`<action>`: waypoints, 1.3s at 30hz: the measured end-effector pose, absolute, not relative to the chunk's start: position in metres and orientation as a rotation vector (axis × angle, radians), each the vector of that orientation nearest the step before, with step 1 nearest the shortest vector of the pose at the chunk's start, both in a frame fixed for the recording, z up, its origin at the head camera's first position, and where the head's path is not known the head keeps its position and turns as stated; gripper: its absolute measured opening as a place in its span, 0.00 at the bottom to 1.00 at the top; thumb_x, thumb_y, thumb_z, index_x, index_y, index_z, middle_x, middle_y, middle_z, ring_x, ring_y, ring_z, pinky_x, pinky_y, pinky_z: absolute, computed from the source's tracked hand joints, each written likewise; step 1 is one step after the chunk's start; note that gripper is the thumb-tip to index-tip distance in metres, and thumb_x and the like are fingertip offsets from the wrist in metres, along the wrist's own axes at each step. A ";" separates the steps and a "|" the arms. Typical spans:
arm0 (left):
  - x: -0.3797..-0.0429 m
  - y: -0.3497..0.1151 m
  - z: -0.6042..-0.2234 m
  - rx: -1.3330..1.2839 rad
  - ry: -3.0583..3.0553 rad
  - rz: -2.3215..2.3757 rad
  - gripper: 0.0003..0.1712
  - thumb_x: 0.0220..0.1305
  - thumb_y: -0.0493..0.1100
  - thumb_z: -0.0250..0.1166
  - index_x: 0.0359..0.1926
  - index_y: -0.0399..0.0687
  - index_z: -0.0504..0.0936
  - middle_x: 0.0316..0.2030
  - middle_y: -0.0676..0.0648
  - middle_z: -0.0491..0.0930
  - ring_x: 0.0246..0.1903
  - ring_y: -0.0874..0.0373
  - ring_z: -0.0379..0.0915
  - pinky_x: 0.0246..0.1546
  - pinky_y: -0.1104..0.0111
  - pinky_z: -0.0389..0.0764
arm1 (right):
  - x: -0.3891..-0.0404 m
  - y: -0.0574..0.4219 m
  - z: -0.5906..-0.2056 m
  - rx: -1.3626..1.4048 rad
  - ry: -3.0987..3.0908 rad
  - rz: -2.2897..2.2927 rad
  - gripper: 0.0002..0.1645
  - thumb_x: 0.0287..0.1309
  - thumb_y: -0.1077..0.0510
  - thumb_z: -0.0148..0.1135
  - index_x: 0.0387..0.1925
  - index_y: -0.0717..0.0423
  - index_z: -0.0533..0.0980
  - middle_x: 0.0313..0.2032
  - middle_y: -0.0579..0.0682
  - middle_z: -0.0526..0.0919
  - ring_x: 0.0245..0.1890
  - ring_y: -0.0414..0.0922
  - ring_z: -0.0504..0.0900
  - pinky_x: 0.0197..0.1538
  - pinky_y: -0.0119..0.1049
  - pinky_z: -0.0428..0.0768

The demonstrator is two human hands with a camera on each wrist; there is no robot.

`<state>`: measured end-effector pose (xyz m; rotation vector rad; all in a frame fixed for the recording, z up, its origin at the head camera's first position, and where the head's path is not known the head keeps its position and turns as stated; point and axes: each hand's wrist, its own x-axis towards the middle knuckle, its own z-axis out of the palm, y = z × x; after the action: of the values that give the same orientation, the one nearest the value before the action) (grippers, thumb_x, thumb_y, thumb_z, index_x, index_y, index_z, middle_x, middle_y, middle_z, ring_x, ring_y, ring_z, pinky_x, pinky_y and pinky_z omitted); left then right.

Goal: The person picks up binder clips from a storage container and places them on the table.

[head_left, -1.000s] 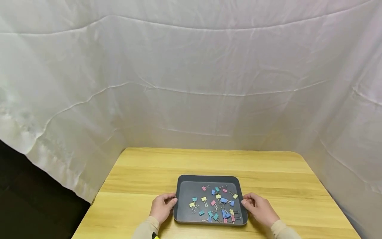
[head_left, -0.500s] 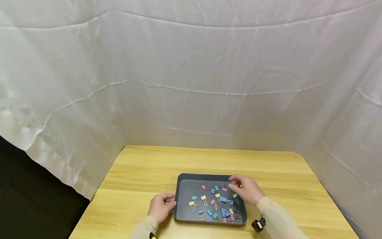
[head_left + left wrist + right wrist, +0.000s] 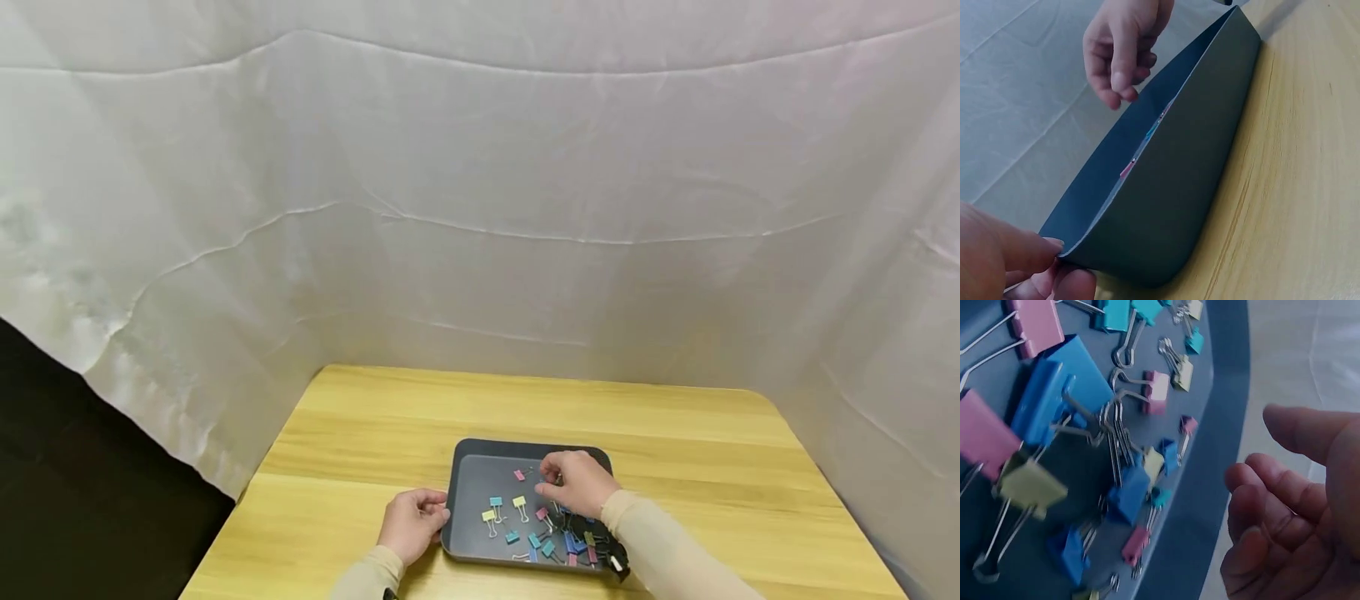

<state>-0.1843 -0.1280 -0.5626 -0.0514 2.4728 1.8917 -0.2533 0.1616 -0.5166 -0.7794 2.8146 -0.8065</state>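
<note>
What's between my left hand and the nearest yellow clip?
The head view shows the tray's left wall, pinched by your left hand, then bare tray floor before the yellow clip.

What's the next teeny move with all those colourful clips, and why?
Maybe lower the right grip onto the lone pink clip just to its left. I think so because that grip hovers over the tray with no clip showing in it, and the left grip holds the tray's edge.
</note>
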 end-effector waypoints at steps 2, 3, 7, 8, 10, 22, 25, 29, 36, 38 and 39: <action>-0.186 -0.127 -0.562 -0.042 2.480 1.894 0.13 0.53 0.27 0.65 0.41 0.26 0.81 0.25 0.47 0.77 0.23 0.61 0.76 0.21 0.70 0.82 | -0.253 0.155 -0.517 -0.808 2.812 -0.766 0.10 0.54 0.51 0.70 0.34 0.51 0.80 0.26 0.35 0.77 0.25 0.32 0.73 0.30 0.32 0.76; -0.186 -0.128 -0.562 -0.040 2.488 1.894 0.13 0.52 0.27 0.65 0.41 0.26 0.81 0.25 0.47 0.78 0.23 0.61 0.76 0.21 0.70 0.82 | -0.253 0.152 -0.518 -0.819 2.802 -0.751 0.10 0.54 0.50 0.70 0.32 0.50 0.80 0.24 0.35 0.76 0.24 0.32 0.74 0.29 0.31 0.75; -0.181 -0.130 -0.562 -0.060 2.498 1.881 0.13 0.52 0.27 0.66 0.41 0.26 0.81 0.25 0.47 0.78 0.24 0.59 0.77 0.20 0.70 0.82 | -0.250 0.138 -0.520 -0.836 2.757 -0.695 0.11 0.51 0.48 0.72 0.26 0.46 0.77 0.18 0.34 0.74 0.18 0.32 0.71 0.24 0.29 0.72; -0.180 -0.130 -0.563 -0.068 2.495 1.879 0.13 0.52 0.27 0.66 0.41 0.27 0.82 0.25 0.47 0.78 0.24 0.59 0.77 0.20 0.70 0.81 | -0.249 0.135 -0.521 -0.834 2.751 -0.674 0.12 0.51 0.47 0.72 0.25 0.45 0.77 0.18 0.34 0.73 0.17 0.32 0.70 0.24 0.30 0.71; -0.179 -0.131 -0.565 -0.078 2.487 1.884 0.13 0.52 0.27 0.66 0.41 0.27 0.82 0.25 0.48 0.77 0.23 0.59 0.77 0.20 0.70 0.81 | -0.249 0.130 -0.522 -0.829 2.750 -0.614 0.15 0.49 0.46 0.72 0.21 0.44 0.75 0.17 0.34 0.71 0.16 0.33 0.68 0.23 0.30 0.69; -0.181 -0.129 -0.562 -0.080 2.476 1.923 0.12 0.53 0.27 0.65 0.41 0.27 0.82 0.25 0.47 0.78 0.25 0.57 0.79 0.21 0.70 0.82 | -0.257 0.112 -0.523 -0.847 2.798 -0.306 0.21 0.43 0.44 0.75 0.10 0.44 0.72 0.12 0.35 0.69 0.14 0.35 0.67 0.19 0.32 0.67; -0.180 -0.128 -0.562 -0.084 2.472 1.921 0.12 0.53 0.27 0.66 0.41 0.27 0.82 0.26 0.47 0.78 0.24 0.58 0.78 0.21 0.70 0.82 | -0.258 0.108 -0.526 -0.880 2.810 -0.260 0.21 0.42 0.45 0.76 0.11 0.43 0.72 0.13 0.34 0.70 0.15 0.35 0.67 0.19 0.31 0.68; -0.179 -0.128 -0.563 -0.090 2.473 1.906 0.12 0.53 0.26 0.65 0.41 0.27 0.82 0.25 0.47 0.77 0.24 0.59 0.78 0.21 0.70 0.82 | -0.261 0.104 -0.533 -0.902 2.813 -0.216 0.18 0.42 0.46 0.75 0.13 0.43 0.74 0.15 0.35 0.72 0.16 0.35 0.69 0.20 0.32 0.71; -0.183 -0.131 -0.565 -0.076 2.492 1.885 0.12 0.53 0.27 0.65 0.41 0.28 0.82 0.25 0.48 0.77 0.24 0.58 0.78 0.21 0.70 0.82 | -0.266 0.103 -0.535 -0.865 2.819 -0.302 0.15 0.40 0.55 0.68 0.08 0.45 0.71 0.08 0.35 0.66 0.10 0.34 0.63 0.15 0.31 0.64; -0.182 -0.132 -0.565 -0.076 2.495 1.881 0.12 0.53 0.27 0.65 0.41 0.28 0.82 0.25 0.48 0.77 0.24 0.58 0.78 0.21 0.70 0.82 | -0.266 0.104 -0.534 -0.842 2.818 -0.374 0.15 0.41 0.56 0.66 0.10 0.46 0.69 0.07 0.35 0.64 0.06 0.33 0.62 0.15 0.30 0.62; -0.182 -0.133 -0.566 -0.077 2.496 1.880 0.12 0.53 0.27 0.65 0.40 0.28 0.82 0.25 0.48 0.77 0.24 0.59 0.78 0.21 0.70 0.82 | -0.267 0.105 -0.533 -0.830 2.822 -0.407 0.14 0.41 0.56 0.66 0.12 0.46 0.69 0.08 0.36 0.65 0.06 0.32 0.63 0.16 0.30 0.62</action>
<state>-0.1820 -0.1330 -0.5658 -0.0772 2.4960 1.8796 -0.2665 0.1052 -0.5325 -0.8297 2.8218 -0.4075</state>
